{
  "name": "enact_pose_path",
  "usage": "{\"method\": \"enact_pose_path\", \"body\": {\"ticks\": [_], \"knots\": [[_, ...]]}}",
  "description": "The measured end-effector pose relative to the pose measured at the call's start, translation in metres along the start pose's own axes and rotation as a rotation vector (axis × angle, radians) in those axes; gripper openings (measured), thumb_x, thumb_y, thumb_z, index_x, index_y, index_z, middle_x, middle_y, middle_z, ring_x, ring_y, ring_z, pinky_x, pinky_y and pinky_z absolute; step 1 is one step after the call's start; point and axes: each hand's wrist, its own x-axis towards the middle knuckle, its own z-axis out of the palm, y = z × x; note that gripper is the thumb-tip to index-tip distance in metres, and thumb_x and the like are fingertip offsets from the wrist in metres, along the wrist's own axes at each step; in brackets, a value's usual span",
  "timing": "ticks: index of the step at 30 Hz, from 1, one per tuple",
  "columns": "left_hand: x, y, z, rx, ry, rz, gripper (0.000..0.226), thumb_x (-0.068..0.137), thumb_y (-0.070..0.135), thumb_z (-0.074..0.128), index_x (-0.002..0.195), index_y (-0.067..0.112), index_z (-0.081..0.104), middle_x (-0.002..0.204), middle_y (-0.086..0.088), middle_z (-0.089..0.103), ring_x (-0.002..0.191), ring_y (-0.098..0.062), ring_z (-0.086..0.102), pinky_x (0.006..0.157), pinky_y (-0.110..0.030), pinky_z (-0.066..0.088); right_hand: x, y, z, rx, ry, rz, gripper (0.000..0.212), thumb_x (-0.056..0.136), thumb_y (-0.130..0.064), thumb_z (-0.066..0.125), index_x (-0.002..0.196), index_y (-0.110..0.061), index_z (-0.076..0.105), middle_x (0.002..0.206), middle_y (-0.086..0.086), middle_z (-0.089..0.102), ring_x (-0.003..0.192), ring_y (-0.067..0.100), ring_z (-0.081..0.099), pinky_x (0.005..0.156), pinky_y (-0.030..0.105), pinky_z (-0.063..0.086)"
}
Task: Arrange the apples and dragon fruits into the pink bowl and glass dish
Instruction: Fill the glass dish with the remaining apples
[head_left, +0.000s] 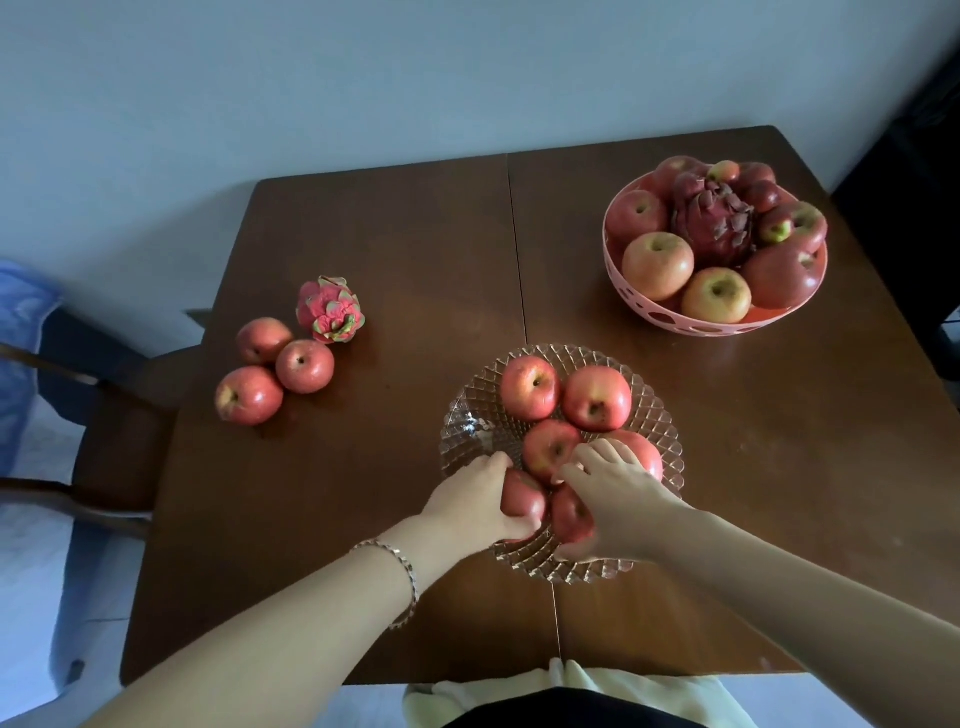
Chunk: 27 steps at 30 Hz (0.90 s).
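Observation:
The glass dish (470, 421) sits at the table's near middle and holds several red apples. My left hand (475, 499) grips one apple (522, 499) at the dish's near left. Beside it, my right hand (618, 493) grips another apple (569, 514) at the near edge and partly covers one more behind it. The pink bowl (691, 322) at the far right is full of apples around a dark dragon fruit (714, 223). At the left of the table lie three loose apples (304, 366) and a pink dragon fruit (330, 309).
The brown wooden table (415, 249) has a seam down its middle. A dark chair (119, 405) stands at the left, blue fabric (21, 338) beyond it. A pale wall rises behind. Pale cloth (571, 686) lies at the near table edge.

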Motion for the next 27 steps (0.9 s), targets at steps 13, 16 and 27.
{"method": "enact_pose_path", "body": {"ticks": [13, 16, 27], "knots": [[-0.006, -0.112, -0.075, -0.102, 0.797, -0.389, 0.071, 0.080, 0.021, 0.069, 0.139, 0.005, 0.033, 0.147, -0.023, 0.027, 0.136, -0.036, 0.028, 0.110, -0.039, 0.029, 0.066, -0.049, -0.042, 0.424, 0.165, -0.023, 0.035, 0.090, -0.037, 0.056, 0.121, -0.020, 0.056, 0.116, -0.002, 0.057, 0.114, 0.017, 0.047, 0.100, 0.030, 0.039], [0.003, -0.156, -0.097, -0.132, 0.673, -0.663, 0.092, 0.080, 0.035, 0.070, 0.148, 0.013, 0.012, 0.156, -0.021, 0.002, 0.144, -0.037, 0.008, 0.112, -0.048, 0.027, 0.083, -0.062, -0.051, 0.460, 0.166, -0.042, 0.028, 0.090, -0.031, 0.057, 0.114, -0.018, 0.060, 0.110, -0.003, 0.061, 0.108, 0.014, 0.051, 0.096, 0.028, 0.041], [0.015, -0.219, -0.115, -0.203, 0.665, -0.747, 0.075, 0.072, 0.024, 0.078, 0.133, 0.017, 0.036, 0.131, -0.021, 0.028, 0.105, -0.048, 0.051, 0.088, -0.049, 0.049, 0.087, -0.060, -0.045, 0.501, 0.110, 0.032, 0.025, 0.089, -0.026, 0.057, 0.113, -0.017, 0.061, 0.111, -0.002, 0.061, 0.107, 0.012, 0.053, 0.095, 0.028, 0.045]]}}
